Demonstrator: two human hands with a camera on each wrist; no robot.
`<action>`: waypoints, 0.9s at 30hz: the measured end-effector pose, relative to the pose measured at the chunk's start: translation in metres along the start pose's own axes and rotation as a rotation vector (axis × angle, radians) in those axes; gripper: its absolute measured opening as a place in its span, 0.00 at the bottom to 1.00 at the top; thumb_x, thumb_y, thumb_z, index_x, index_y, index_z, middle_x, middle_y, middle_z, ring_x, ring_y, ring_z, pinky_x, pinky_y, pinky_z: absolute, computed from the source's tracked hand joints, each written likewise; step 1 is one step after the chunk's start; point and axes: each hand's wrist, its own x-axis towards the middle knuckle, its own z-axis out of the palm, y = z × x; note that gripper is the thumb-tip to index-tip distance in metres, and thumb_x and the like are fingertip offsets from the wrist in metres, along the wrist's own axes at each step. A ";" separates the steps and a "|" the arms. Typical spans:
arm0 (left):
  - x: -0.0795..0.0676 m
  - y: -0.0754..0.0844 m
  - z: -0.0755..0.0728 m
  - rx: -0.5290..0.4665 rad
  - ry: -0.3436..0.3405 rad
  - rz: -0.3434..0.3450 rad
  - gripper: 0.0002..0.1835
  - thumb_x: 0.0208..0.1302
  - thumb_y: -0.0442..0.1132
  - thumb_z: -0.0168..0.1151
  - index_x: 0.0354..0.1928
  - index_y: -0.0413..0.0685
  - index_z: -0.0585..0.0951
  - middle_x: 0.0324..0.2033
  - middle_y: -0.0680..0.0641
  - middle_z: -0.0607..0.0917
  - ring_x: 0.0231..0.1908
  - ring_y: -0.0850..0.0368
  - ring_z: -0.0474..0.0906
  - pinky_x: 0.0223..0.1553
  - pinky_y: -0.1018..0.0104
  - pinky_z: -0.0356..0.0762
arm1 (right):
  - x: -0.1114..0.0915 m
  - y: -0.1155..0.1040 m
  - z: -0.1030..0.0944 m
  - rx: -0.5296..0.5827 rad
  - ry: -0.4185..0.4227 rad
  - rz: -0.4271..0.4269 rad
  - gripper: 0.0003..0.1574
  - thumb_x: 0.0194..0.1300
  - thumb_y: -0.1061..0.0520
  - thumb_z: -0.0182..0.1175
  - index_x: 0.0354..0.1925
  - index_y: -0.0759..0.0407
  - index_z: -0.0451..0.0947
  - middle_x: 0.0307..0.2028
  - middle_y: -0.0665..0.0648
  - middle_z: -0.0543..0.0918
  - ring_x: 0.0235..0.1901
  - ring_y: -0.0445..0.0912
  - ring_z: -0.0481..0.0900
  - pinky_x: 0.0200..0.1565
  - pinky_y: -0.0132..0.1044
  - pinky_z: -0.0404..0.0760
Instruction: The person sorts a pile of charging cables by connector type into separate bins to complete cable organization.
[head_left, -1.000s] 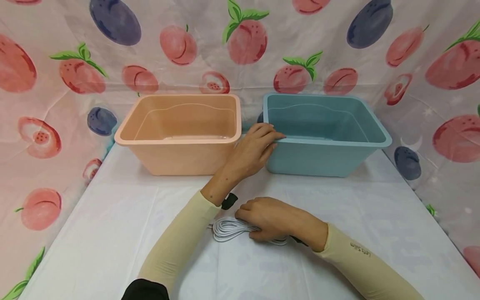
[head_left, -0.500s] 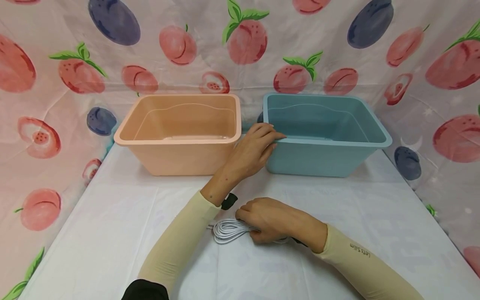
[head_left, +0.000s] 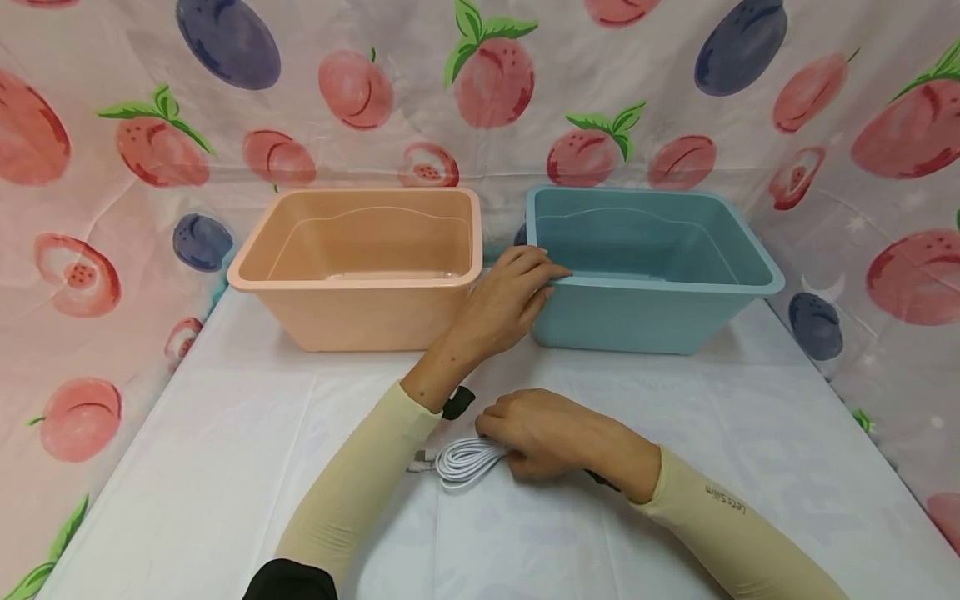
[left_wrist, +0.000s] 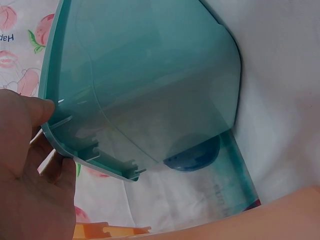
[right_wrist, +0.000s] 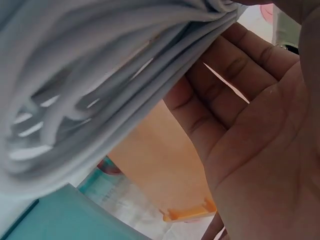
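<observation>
My right hand (head_left: 543, 433) holds a coiled white cable (head_left: 467, 462) just above the white table, with its fingers curled over the bundle's middle. The cable's plug ends (head_left: 422, 461) stick out at the left. In the right wrist view, its loops (right_wrist: 95, 95) hang large and blurred before the palm (right_wrist: 265, 145). My left hand (head_left: 502, 304) grips the near left corner of the blue-green bin (head_left: 652, 321). From the left wrist, the thumb and fingers (left_wrist: 45, 110) show around that bin's rim (left_wrist: 52, 60).
An orange bin (head_left: 375, 321) stands left of the blue-green one, behind my left forearm. Both rest on a white cloth-covered table (head_left: 247, 467). A fruit-print curtain (head_left: 420, 83) hangs behind and along both sides.
The right hand has shifted slightly right and up with the cable, and the plug ends now show more clearly at its left. My left hand stays at the bin's corner.
</observation>
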 end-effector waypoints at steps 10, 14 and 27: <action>0.000 0.001 -0.001 -0.005 0.001 0.006 0.16 0.82 0.37 0.55 0.64 0.51 0.84 0.61 0.48 0.82 0.69 0.49 0.70 0.76 0.61 0.62 | -0.008 0.005 -0.012 0.006 -0.011 0.056 0.19 0.50 0.63 0.72 0.41 0.51 0.79 0.33 0.44 0.79 0.35 0.43 0.80 0.39 0.38 0.82; 0.000 0.002 -0.001 -0.003 0.000 0.001 0.16 0.82 0.37 0.55 0.64 0.51 0.84 0.61 0.48 0.82 0.69 0.49 0.70 0.76 0.61 0.61 | -0.011 0.009 -0.016 0.002 0.000 0.062 0.20 0.49 0.63 0.73 0.42 0.51 0.80 0.32 0.45 0.80 0.35 0.43 0.80 0.39 0.39 0.82; 0.000 0.001 0.000 0.000 0.001 0.002 0.16 0.82 0.37 0.55 0.64 0.51 0.84 0.61 0.48 0.82 0.69 0.49 0.70 0.76 0.61 0.62 | -0.023 0.016 -0.030 0.005 0.078 0.060 0.21 0.47 0.68 0.71 0.40 0.52 0.82 0.33 0.45 0.81 0.35 0.44 0.79 0.40 0.39 0.82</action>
